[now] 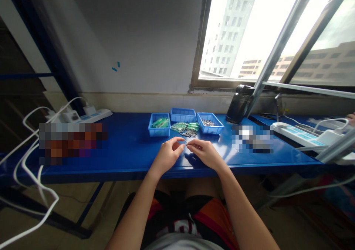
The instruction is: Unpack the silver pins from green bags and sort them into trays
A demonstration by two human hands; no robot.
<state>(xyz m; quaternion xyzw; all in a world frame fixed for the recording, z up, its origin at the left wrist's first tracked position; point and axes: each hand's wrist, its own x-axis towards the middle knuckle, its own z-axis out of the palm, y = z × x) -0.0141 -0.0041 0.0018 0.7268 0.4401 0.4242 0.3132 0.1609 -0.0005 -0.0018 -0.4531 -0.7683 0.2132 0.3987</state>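
Seen from the hands, the blue table (130,146) spreads from 9 o'clock to 3, with the window (222,39) beyond at 1. The left hand (168,154) and right hand (205,151) meet above its near edge. The bottle (238,106) stands well off at 2 o'clock. Three bins are nearer: the left bin (160,132) at 10, holding green packets; the back bin (181,118) at 12; the right bin (212,130) at 2, holding metal parts. More packets (180,126) lie at 12, just beyond a heap of loose pins (189,133). Smallest, a pin (186,141) sits between the hands, pinched by the right fingertips; the left thumb and forefinger curl close beside it, whether gripping I cannot tell.
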